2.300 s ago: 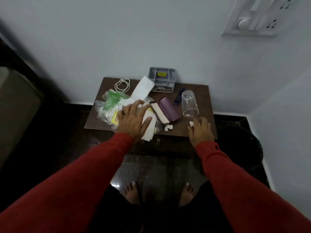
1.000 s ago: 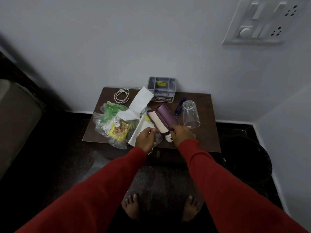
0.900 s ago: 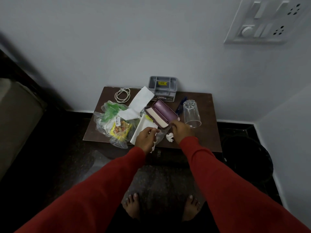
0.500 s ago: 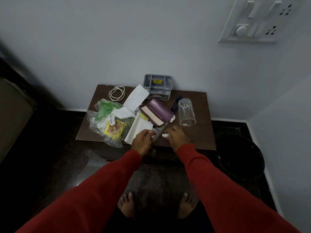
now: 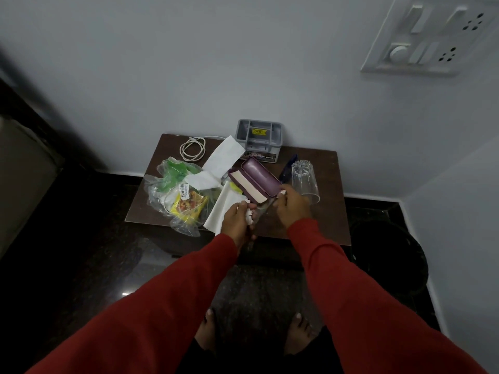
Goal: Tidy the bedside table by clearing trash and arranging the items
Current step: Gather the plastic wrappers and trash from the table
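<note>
A small brown bedside table stands against the wall. My left hand is at its front edge, closed on crumpled white paper scraps. My right hand is just right of it, fingertips pinching a small white paper scrap at the near corner of an open purple glasses case. Left of the case lie clear plastic bags holding a yellow snack packet, a white napkin and a white paper sheet.
An upturned clear glass stands right of the case, with a blue object beside it. A grey organiser tray and a coiled white cable sit at the back. A black bin stands on the floor to the right.
My right hand moved from the table's front edge up to the scrap beside the case's corner. White scraps now show in my left hand. The camera view shifted slightly.
</note>
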The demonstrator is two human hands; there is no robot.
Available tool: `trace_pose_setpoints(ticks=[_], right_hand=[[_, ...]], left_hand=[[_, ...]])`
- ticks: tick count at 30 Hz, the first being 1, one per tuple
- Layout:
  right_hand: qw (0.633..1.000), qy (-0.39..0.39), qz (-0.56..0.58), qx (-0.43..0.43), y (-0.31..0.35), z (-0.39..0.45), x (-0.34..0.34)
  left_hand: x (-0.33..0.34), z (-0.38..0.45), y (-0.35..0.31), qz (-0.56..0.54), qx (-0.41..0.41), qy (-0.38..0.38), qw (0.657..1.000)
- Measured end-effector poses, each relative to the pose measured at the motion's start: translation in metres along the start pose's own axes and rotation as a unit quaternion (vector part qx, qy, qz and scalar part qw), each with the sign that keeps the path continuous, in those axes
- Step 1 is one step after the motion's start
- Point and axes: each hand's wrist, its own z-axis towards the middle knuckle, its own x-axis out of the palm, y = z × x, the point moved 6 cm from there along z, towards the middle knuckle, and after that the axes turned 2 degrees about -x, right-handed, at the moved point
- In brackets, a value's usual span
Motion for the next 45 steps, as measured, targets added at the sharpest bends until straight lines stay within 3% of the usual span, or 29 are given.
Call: trace_pose_setpoints(ticks=[5,11,17,26,30,33,35,39,41,45], right_hand=[[0.990,0.020,-0.044,0.130,-0.028,0.027,0.027],[0.979,0.015,-0.153,0.133,-0.025,0.033,0.024],[0.988,-0.028,-0.095,0.122,-0.005,0.002,0.011],[0.998,-0.056,0.013,0.022,0.065,-0.042,0.004],[0.987,0.050,0.001,-0.154,0.114,-0.066,0.026],[0.947,0.151,-0.078,-0.274,0.140,-0.087,0.050],[0.939,0.133,-0.069,-0.310,0.151,-0.087,0.051],[0.954,0.068,-0.054,-0.288,0.160,-0.057,0.055],[0.955,0.073,-0.123,-0.260,0.161,-0.035,0.066],[0.917,0.122,-0.300,-0.233,0.164,-0.005,0.087]], left_hand=[[-0.029,-0.013,-0.008,0.008,0.032,0.009,0.999],[-0.061,-0.023,-0.023,0.050,0.062,-0.003,0.997],[-0.069,-0.020,-0.027,0.051,0.074,-0.022,0.996],[-0.052,-0.033,-0.025,0.044,0.000,-0.008,0.999],[-0.049,-0.042,-0.027,-0.132,-0.080,0.012,0.988],[-0.065,-0.033,-0.033,-0.202,-0.054,-0.029,0.977],[-0.085,-0.029,-0.040,-0.208,-0.025,-0.076,0.975],[-0.119,-0.028,-0.044,-0.192,0.029,-0.132,0.972],[-0.132,-0.030,-0.043,-0.169,0.044,-0.147,0.974],[-0.158,-0.021,-0.043,-0.095,0.062,-0.195,0.974]])
